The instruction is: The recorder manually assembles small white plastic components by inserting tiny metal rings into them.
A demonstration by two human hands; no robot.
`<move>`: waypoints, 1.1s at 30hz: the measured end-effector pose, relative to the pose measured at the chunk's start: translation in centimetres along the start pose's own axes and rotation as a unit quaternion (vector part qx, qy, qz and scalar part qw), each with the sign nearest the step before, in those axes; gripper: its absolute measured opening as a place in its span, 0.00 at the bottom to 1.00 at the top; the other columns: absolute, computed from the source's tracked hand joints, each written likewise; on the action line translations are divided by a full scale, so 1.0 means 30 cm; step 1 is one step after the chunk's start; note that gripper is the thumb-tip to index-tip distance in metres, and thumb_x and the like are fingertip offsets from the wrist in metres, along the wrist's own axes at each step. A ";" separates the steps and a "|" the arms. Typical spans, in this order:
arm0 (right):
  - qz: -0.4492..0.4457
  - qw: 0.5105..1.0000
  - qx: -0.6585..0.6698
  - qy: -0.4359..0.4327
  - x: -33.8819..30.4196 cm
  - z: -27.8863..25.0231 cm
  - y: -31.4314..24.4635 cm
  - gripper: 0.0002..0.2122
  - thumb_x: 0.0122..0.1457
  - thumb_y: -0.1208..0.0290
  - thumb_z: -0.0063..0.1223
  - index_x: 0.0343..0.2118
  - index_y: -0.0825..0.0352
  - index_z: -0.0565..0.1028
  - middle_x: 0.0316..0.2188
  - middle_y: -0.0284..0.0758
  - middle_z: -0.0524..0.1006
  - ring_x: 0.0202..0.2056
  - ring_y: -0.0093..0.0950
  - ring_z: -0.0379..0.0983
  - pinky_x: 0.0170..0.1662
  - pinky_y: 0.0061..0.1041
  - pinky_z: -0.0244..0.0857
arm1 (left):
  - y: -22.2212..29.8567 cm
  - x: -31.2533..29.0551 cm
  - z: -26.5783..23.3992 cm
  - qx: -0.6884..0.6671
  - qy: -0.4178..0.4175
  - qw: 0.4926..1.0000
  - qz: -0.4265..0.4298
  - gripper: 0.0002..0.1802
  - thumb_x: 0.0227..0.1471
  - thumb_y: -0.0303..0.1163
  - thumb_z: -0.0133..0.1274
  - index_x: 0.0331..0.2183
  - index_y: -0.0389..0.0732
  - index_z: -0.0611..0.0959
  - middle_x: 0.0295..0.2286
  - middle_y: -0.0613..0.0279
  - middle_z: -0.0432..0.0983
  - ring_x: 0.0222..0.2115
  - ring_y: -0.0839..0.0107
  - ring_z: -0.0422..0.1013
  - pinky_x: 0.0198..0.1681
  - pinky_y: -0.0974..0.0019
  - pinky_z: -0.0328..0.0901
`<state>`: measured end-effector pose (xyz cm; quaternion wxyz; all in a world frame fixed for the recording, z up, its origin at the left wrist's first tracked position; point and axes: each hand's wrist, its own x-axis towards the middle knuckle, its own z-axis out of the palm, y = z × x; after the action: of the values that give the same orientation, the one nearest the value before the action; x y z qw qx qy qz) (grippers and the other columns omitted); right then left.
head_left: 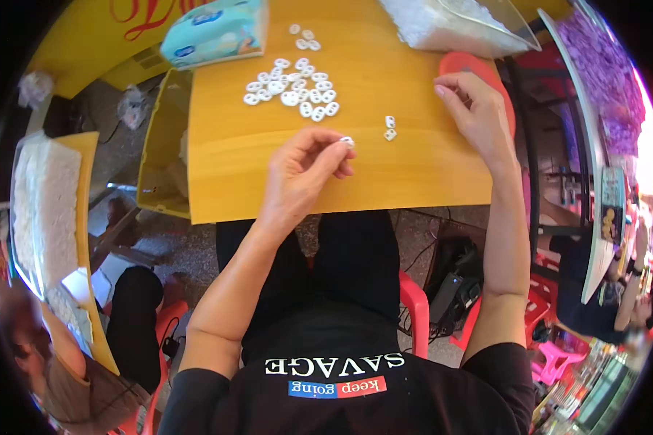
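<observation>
left fingers [329, 157] pinch 1 white piece [348, 142] — jutting right, axis unclear

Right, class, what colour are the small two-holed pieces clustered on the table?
The two-holed pieces are white, showing best in the head view.

Black short-sleeved printed T-shirt [341, 370], black trousers [359, 254]

1 small white piece [347, 142] between left fingers [329, 156], 2-holed white ovals [290, 98] loosely clustered beyond
</observation>
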<state>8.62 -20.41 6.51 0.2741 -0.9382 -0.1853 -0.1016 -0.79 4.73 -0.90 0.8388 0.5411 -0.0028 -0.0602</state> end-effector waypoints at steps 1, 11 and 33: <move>0.009 1.000 -0.007 0.003 0.001 -0.020 0.034 0.08 0.55 0.72 0.56 0.36 0.68 0.78 0.27 0.37 0.78 0.27 0.27 0.75 0.33 0.24 0.67 | 0.001 -0.004 -0.002 0.007 0.001 1.000 0.003 0.06 0.57 0.26 0.52 0.36 0.34 0.78 0.29 0.62 0.77 0.27 0.77 0.72 0.32 0.75 0.67; 0.104 0.978 -0.178 -0.032 -0.007 -0.162 0.216 0.08 0.54 0.70 0.55 0.34 0.67 0.78 0.28 0.39 0.78 0.28 0.32 0.74 0.34 0.29 0.66 | 0.001 -0.008 0.003 0.029 -0.002 1.000 0.002 0.06 0.57 0.25 0.51 0.37 0.34 0.76 0.30 0.59 0.77 0.28 0.76 0.72 0.34 0.73 0.68; -0.002 0.974 -0.215 -0.066 0.086 0.016 0.264 0.07 0.53 0.70 0.50 0.31 0.67 0.77 0.32 0.45 0.77 0.36 0.44 0.74 0.40 0.43 0.67 | 0.005 -0.021 0.004 0.043 0.006 0.999 0.008 0.07 0.58 0.26 0.51 0.38 0.33 0.76 0.31 0.58 0.76 0.29 0.75 0.72 0.34 0.72 0.68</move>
<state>14.22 -25.59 3.08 0.0527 -0.9795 -0.1781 -0.0779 -1.42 4.74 -0.69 0.8151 0.5771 -0.0044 -0.0499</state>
